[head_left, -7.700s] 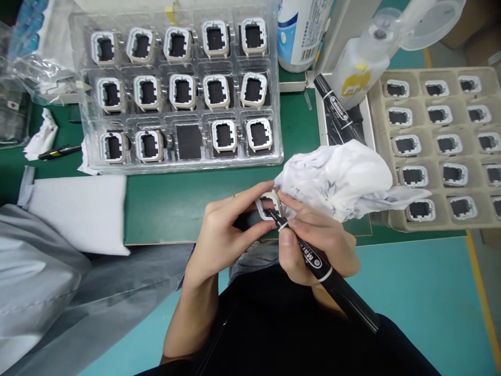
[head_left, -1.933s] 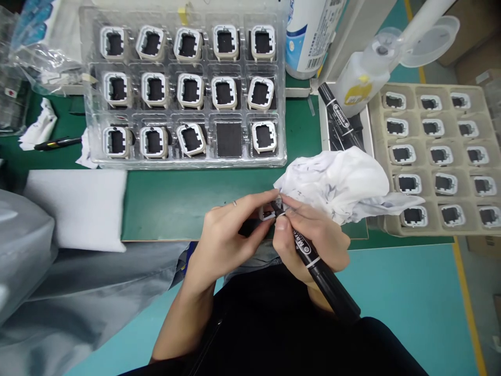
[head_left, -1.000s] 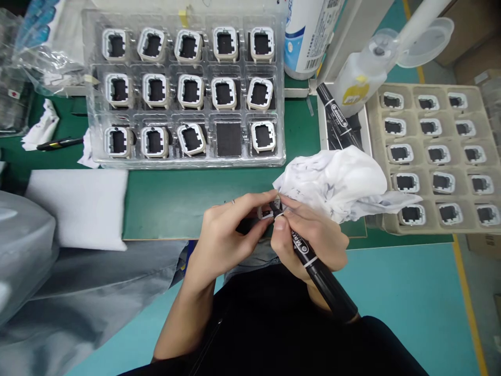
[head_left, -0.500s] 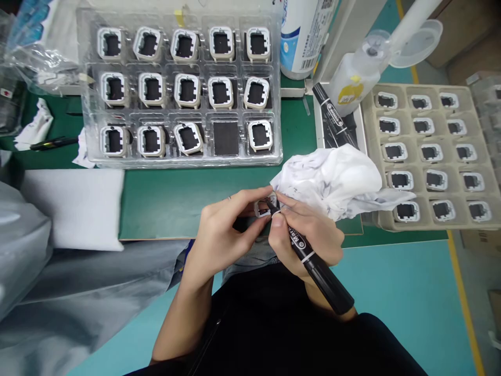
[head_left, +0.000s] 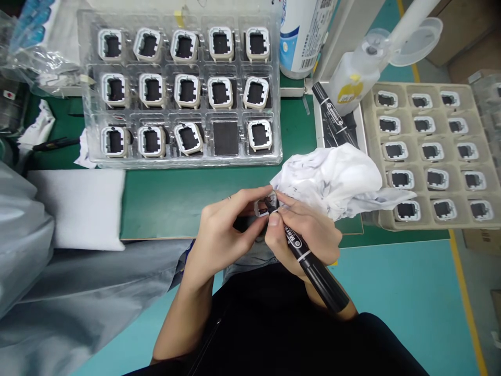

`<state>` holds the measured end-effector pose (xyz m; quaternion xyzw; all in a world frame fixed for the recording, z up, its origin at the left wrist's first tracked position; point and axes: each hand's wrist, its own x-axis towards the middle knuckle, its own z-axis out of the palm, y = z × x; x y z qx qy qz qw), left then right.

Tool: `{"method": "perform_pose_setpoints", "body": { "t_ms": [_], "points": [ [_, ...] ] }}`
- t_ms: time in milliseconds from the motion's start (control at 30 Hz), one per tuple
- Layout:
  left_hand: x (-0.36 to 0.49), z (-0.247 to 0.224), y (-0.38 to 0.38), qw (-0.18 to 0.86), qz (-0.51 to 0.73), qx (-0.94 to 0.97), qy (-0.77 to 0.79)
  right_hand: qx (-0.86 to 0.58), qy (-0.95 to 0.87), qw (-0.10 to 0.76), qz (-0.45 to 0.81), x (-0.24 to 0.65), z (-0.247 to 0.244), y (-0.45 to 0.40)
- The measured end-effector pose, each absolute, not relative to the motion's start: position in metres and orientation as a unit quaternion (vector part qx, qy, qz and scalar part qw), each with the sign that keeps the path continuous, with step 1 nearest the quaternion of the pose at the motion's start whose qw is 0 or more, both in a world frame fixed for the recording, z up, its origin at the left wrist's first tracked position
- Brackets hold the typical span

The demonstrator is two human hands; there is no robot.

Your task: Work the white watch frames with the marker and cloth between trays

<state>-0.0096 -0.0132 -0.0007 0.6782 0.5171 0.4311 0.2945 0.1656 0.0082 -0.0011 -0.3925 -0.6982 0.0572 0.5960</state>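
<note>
Between the thumb and fingers of my left hand [head_left: 223, 230] is a small white plastic frame [head_left: 259, 209], partly hidden by the fingers. My right hand [head_left: 301, 232] grips a black marker pen [head_left: 319, 277], its cap end slanting down to the right. The marker's dark tip reaches into the frame's opening; exact contact is too small to make out. Just beyond my right hand lies a crumpled white cloth [head_left: 329, 177]. A clear tray [head_left: 180, 163] ahead carries several similar white frames, and one of its front pockets shows only a black pad [head_left: 226, 139].
On the right, a beige tray [head_left: 426, 225] holds several more frames. Another marker [head_left: 329, 107] rests in a white box near a dispenser bottle [head_left: 350, 86]. A large white bottle [head_left: 303, 36] stands behind. White foam [head_left: 78, 209] lies at left beside a person's grey sleeve [head_left: 23, 219].
My right hand and the marker have shifted slightly left, and the marker's rear end has swung a little left. My left hand keeps its hold on the frame. The grey sleeve at left moved slightly.
</note>
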Motion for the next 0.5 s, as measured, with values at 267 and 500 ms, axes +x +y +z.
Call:
{"method": "perform_pose_setpoints", "body": {
  "t_ms": [267, 500],
  "points": [
    [-0.014, 0.006, -0.005, 0.399, 0.448, 0.636, 0.486, -0.39, -0.691, 0.602, 0.085, 0.169, 0.002, 0.009],
    [-0.018, 0.007, -0.002, 0.475, 0.452, 0.586, 0.477, -0.379, -0.685, 0.614, 0.097, 0.172, 0.0, 0.008]
  ]
}}
